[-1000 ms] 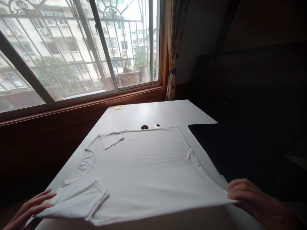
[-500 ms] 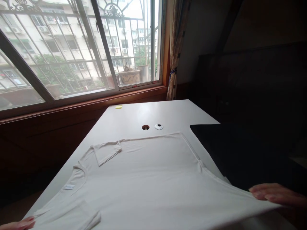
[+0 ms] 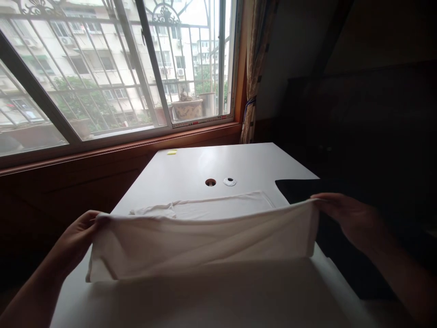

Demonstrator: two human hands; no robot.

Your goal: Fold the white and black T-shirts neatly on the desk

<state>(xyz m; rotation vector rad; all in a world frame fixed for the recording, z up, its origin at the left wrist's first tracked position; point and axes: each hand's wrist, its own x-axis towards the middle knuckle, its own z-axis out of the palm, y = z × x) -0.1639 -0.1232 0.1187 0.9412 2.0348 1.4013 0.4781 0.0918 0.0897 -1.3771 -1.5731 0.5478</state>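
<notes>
A white T-shirt (image 3: 205, 241) is stretched between my two hands, its near side raised off the table and hanging down as a wide band. My left hand (image 3: 83, 230) pinches it at the left end, near the shoulder side. At the right end, my right hand (image 3: 344, 212) grips the hem side between thumb and fingers. Behind the raised band, the far part of the shirt, with one sleeve, still lies flat on the white table (image 3: 191, 166). The collar is hidden from view.
Beyond the shirt, the tabletop has a round hole (image 3: 210, 182) and a white ring-shaped cover (image 3: 230, 181). A yellow sticky note (image 3: 172, 152) lies near the far left corner. A dark chair-like shape (image 3: 341, 255) stands at the right edge, and a barred window is behind.
Both hands have lifted the shirt's near side and carried it up and away from me, towards the far side. Bare table now shows in front, where the shirt lay spread.
</notes>
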